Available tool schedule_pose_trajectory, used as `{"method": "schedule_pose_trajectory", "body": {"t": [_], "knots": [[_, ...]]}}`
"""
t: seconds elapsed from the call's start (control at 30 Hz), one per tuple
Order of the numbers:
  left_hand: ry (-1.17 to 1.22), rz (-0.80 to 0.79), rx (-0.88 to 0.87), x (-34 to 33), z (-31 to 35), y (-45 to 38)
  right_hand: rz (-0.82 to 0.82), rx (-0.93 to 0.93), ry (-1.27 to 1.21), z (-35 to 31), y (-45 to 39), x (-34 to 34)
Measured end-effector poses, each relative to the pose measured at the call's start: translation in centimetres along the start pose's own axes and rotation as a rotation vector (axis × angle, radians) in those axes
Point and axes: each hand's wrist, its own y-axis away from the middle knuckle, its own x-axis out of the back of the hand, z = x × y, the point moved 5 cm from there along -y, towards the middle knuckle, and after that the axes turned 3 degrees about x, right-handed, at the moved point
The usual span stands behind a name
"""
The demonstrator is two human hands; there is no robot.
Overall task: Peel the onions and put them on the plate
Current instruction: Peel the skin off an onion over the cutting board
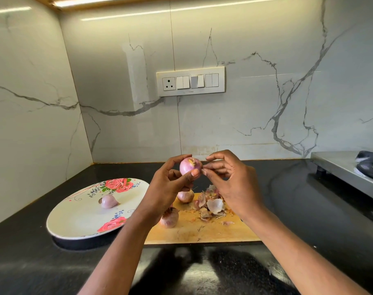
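The left hand [170,184] holds a pink onion [189,166] above the cutting board [202,228], thumb and fingers curled around it. The right hand [230,177] pinches skin at its side. 1 peeled onion [109,201] lies on the plate [75,220].

I can read no words, brand marks or numbers anywhere. The switch panel [190,81] on the wall, up beyond the onion [189,166] I hold, bears a small dark mark too blurred to read.
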Motion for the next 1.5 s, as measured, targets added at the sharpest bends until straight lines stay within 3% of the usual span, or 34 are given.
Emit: {"method": "schedule_pose_trajectory", "body": {"t": [0.57,0.7,0.87,1.03,1.5], "knots": [[-0.042,-0.047,-0.001,-0.2,-0.5,-0.3,0.016,-0.005,0.155,-0.3,0.0,-0.2],[-0.023,-0.044,0.002,0.0,-0.2,-0.2,0.093,-0.081,0.111,1.1,-0.4,1.1],[0.000,-0.043,-0.009,0.2,-0.1,-0.1,-0.081,-0.126,0.045,1.8,-0.1,0.3],[-0.009,-0.070,-0.024,-0.1,0.2,0.0,-0.117,-0.143,-0.094,1.1,-0.3,-0.3],[-0.033,-0.113,-0.062,-0.3,0.7,0.2,-0.039,-0.025,-0.066,1.2,-0.3,0.2]]}}
